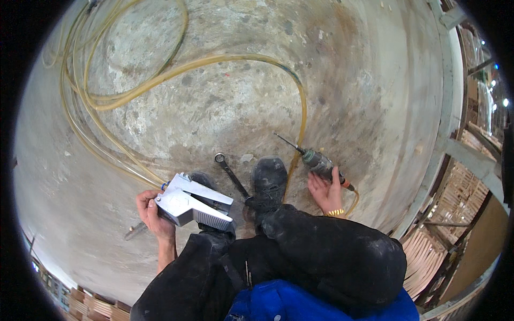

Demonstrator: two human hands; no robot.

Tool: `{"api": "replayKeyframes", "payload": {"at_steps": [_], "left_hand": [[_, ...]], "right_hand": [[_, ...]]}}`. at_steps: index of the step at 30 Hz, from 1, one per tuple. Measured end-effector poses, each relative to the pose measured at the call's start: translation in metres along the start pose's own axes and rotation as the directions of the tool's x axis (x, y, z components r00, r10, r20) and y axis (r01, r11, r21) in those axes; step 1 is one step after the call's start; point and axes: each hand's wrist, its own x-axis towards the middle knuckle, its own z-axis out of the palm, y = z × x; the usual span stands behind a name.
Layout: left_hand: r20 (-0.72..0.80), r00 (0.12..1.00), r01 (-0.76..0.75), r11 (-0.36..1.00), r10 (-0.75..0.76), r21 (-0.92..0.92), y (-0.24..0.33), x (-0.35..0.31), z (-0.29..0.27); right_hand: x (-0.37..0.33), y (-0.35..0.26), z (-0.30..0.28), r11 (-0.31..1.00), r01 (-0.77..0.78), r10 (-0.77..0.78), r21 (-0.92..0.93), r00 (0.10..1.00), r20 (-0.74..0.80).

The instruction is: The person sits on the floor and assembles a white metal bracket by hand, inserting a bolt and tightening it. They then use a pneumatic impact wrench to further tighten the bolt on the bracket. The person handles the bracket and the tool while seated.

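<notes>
My left hand point(155, 216) grips the rear edge of a silver metal foot pedal point(187, 200), with a ribbed tread and hoses joined at its back corner. It is held above my left shoe, partly hiding it. My right hand point(325, 193) is beside a green-and-grey air grinder point(319, 163) with a long thin bit pointing up and left. The palm faces up, the fingers are apart, and the thumb overlaps the tool's body; whether it touches is unclear. Between my shoes lies a dark ring-ended wrench point(231, 174), its lower end near my right shoe point(269, 179).
Yellowish air hoses point(209, 60) loop over the stained concrete floor point(235, 112), one running down past the grinder. A short metal piece point(135, 231) lies left of my left hand. Along the right, a pale frame point(476, 160) borders stacked wooden slats point(428, 254).
</notes>
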Motion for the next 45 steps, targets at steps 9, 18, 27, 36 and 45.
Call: {"api": "replayKeyframes", "payload": {"at_steps": [9, 18, 27, 36, 45], "left_hand": [[-0.070, 0.998, 0.009, 0.996, -0.003, 0.089, -0.006, -0.001, -0.004], [-0.024, 0.998, 0.055, 0.993, -0.058, -0.106, -0.002, -0.013, 0.003], [-0.064, 0.998, -0.022, 0.999, 0.020, -0.029, 0.000, -0.015, -0.004], [0.002, 1.000, -0.013, 1.000, 0.013, 0.004, 0.009, -0.011, -0.001], [-0.044, 0.999, -0.011, 0.999, 0.009, -0.035, 0.005, -0.011, 0.002]], "right_hand": [[0.029, -0.007, 0.029, 0.852, 0.520, -0.523, 0.068, 0.852, 0.037], [-0.121, -0.084, 0.241, 0.807, 0.552, -0.124, 0.212, -0.193, 0.973], [-0.140, 0.031, 0.421, 0.880, 0.368, 0.380, -0.300, -0.164, 0.911], [-0.097, 0.171, 0.350, 0.866, 0.490, 0.107, -0.101, 0.016, 0.994], [-0.091, 0.174, 0.339, 0.854, 0.513, 0.041, -0.083, 0.093, 0.995]]}}
